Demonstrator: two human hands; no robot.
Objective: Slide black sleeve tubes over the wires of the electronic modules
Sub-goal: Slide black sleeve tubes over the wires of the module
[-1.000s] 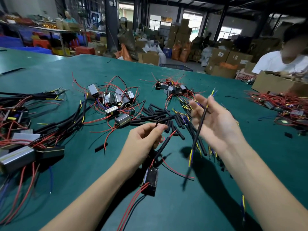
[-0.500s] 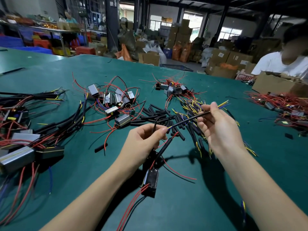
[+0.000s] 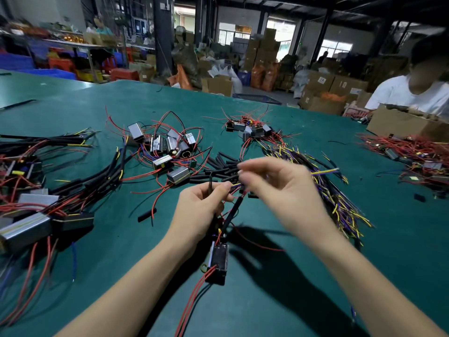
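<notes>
My left hand point(image 3: 201, 210) grips the red wires and a black sleeve tube point(image 3: 233, 210) of a dark electronic module point(image 3: 218, 262), which hangs just above the green table point(image 3: 267, 300). My right hand point(image 3: 279, 188) pinches a sleeved bundle of yellow and purple wires; its bare tips point(image 3: 325, 171) stick out to the right, and its other end meets my left fingertips. The right hand is blurred with motion. Loose black sleeve tubes point(image 3: 223, 166) lie in a heap just beyond both hands.
Silver modules point(image 3: 167, 152) with red wires lie at centre left, sleeved modules point(image 3: 29, 215) at the far left, and sleeved yellow-purple wire bundles point(image 3: 340, 203) to the right. A person in white point(image 3: 413, 93) sits behind a cardboard box point(image 3: 398, 122) at the far right.
My right hand has swung its wire bundle from upright to level and moved left, bringing the bundle's end to my left fingertips. The left hand and module have stayed put.
</notes>
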